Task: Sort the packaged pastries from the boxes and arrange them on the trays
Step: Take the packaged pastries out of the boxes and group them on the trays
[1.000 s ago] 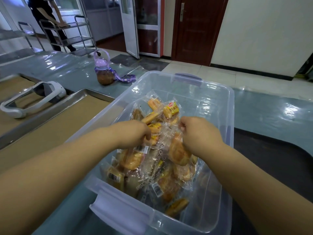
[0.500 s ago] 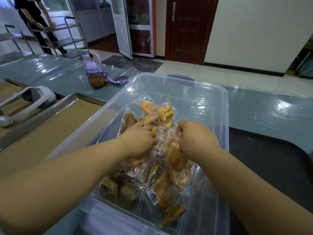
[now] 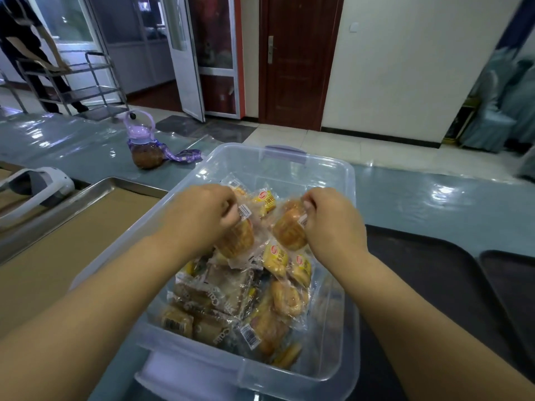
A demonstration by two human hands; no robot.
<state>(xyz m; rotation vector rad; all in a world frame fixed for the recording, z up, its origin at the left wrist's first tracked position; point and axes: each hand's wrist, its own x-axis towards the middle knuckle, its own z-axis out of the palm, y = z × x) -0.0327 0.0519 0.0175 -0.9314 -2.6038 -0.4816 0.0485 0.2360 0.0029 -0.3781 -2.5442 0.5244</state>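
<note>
Both hands are over the clear plastic box [image 3: 333, 175], which sits on the counter [image 3: 434, 204] between a paper-lined metal tray [image 3: 127, 183] on the left and two black trays [image 3: 428, 270] on the right. The left hand [image 3: 202, 215] pinches the sealed end of a film wrapper, and a round golden pastry [image 3: 236, 241] hangs from it just above the heap. The right hand [image 3: 330, 224] has its fingers curled on the wrapper edge of a second round pastry [image 3: 289, 230], raised to about the same height. The rest of the stock lies loose in the box: small yellow bread packets [image 3: 275, 257], flat brown cake slices [image 3: 220, 293] and a twisted bun [image 3: 286, 296], all piled over one another.

These packets look light and soft. The clear film is probably slick and crinkly, so a squeeze on the body could dent the pastry or let it slide out. The crimped seam at either end seems the safest place to hold, as both hands do now. A loose cupping of the whole packet would also serve for setting it down flat.

Neither tray carries any pastry that can be seen, so the sorting appears barely begun. A purple bottle [image 3: 144, 146] stands further back on the counter, well apart from the work
</note>
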